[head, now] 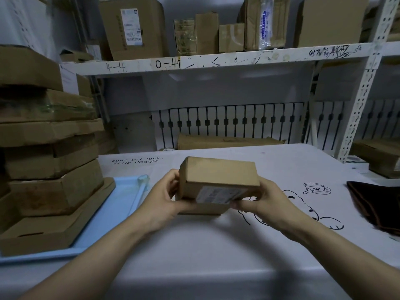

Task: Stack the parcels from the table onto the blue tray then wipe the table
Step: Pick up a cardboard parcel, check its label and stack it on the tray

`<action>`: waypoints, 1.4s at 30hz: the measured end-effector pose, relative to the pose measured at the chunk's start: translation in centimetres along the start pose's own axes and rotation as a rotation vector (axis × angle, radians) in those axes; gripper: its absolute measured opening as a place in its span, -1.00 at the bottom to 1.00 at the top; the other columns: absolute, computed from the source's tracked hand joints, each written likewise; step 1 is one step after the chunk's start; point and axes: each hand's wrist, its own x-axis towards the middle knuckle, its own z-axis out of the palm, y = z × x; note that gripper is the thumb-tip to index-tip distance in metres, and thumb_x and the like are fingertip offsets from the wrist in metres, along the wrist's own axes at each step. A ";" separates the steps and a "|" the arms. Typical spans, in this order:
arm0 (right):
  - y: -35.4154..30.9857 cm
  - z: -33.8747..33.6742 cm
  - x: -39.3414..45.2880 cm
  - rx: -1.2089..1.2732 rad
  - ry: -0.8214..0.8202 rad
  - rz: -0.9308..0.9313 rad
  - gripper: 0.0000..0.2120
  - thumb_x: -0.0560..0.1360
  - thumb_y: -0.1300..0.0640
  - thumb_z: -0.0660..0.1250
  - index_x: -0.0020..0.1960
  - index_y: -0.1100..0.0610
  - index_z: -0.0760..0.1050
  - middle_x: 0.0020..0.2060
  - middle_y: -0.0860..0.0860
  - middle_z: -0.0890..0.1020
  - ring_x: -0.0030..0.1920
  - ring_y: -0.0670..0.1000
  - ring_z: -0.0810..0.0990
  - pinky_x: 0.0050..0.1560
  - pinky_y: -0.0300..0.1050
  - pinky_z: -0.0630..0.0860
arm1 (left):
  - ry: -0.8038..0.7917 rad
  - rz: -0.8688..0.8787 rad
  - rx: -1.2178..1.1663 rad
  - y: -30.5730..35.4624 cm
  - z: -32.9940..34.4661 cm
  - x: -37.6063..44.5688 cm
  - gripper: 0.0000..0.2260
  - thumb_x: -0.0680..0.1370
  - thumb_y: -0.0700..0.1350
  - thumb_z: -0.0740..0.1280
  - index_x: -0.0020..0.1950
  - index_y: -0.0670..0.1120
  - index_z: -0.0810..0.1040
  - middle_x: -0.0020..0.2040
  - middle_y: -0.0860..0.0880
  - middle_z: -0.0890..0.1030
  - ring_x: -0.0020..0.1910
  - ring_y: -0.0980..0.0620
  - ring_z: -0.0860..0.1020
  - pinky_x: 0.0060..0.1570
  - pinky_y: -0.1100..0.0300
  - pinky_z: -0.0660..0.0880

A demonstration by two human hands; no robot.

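Observation:
A small brown cardboard parcel (pixel 217 177) with a white label on its near face is held just above the white table (pixel 216 245), near the middle. My left hand (pixel 164 198) grips its left end and my right hand (pixel 259 200) grips its right end. A flatter piece of cardboard (pixel 203 210) shows right under the parcel. To the left lies the blue tray (pixel 112 213), and on it stands a tall stack of several flat brown parcels (pixel 52 169) that rises above the tray's rim.
A dark cloth (pixel 376 204) lies at the table's right edge. Behind the table runs a white metal shelf rack (pixel 216 60) loaded with cardboard boxes. More boxes sit on a low shelf at the right (pixel 376 156). Cartoon drawings mark the tablecloth.

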 end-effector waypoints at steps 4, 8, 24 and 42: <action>0.0 0.2 0.2 -0.010 0.031 -0.036 -0.62 0.38 0.22 0.54 0.10 -0.10 0.58 0.01 -0.15 0.67 -0.02 -0.01 0.66 -0.10 -0.12 0.57 | 0.104 -0.028 0.018 -0.2 -0.1 0.1 -0.42 0.11 -0.03 0.53 0.11 -0.04 0.54 -0.07 0.11 0.68 0.05 0.10 0.60 0.36 -0.09 0.41; 0.0 0.3 0.4 -0.041 0.118 -0.050 -0.65 0.39 0.21 0.53 0.08 -0.09 0.56 0.05 -0.19 0.64 0.00 -0.04 0.62 -0.12 -0.13 0.61 | 0.167 -0.014 -0.033 0.2 -0.1 0.0 -0.28 0.08 -0.02 0.55 0.24 -0.03 0.51 0.04 0.06 0.68 0.14 0.02 0.60 0.34 -0.06 0.44; 0.2 0.9 1.2 -0.430 0.245 -0.249 -0.52 0.30 0.23 0.52 0.10 -0.20 0.53 0.01 -0.20 0.50 0.08 -0.07 0.35 0.04 -0.27 0.37 | 0.163 0.486 0.635 2.4 1.3 -0.4 -0.49 0.34 -0.23 0.49 0.23 0.08 0.51 0.12 0.18 0.52 0.14 0.09 0.40 0.15 0.33 0.33; 1.7 -1.3 0.4 -0.083 0.165 0.041 -0.61 0.34 0.37 0.52 0.04 0.01 0.58 -0.05 -0.11 0.66 0.06 -0.02 0.60 -0.21 -0.33 0.55 | 0.172 -0.023 0.160 -0.9 -2.2 -1.0 -0.54 0.33 -0.52 0.43 0.09 -0.14 0.45 -0.04 -0.06 0.54 -0.19 0.26 0.49 -0.20 0.47 0.42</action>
